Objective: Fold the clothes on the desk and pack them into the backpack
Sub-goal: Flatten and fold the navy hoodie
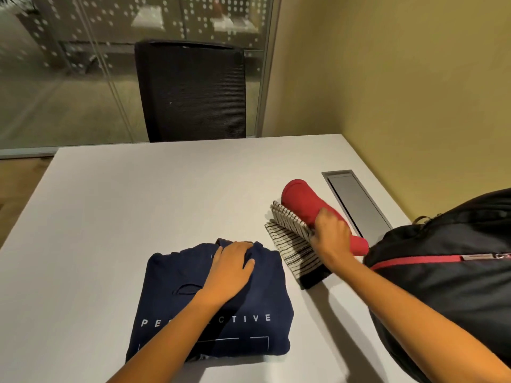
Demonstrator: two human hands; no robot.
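Observation:
A folded navy hoodie [171, 288] with white lettering lies on the white desk [138, 203] near its front edge. My left hand [229, 269] rests flat on the hoodie's upper part, fingers spread. To the right, my right hand [330, 236] grips a stack of folded clothes: a red garment [301, 200] on top and a black-and-white striped one [293, 244] beneath. The stack is tilted, its far end lifted off the desk. A black backpack [448, 286] with a red strap lies at the desk's right edge, beside the stack.
A black mesh office chair [190, 92] stands behind the desk's far edge. A grey cable hatch [354, 200] is set into the desk at the right. Glass partition at the back, yellow wall to the right.

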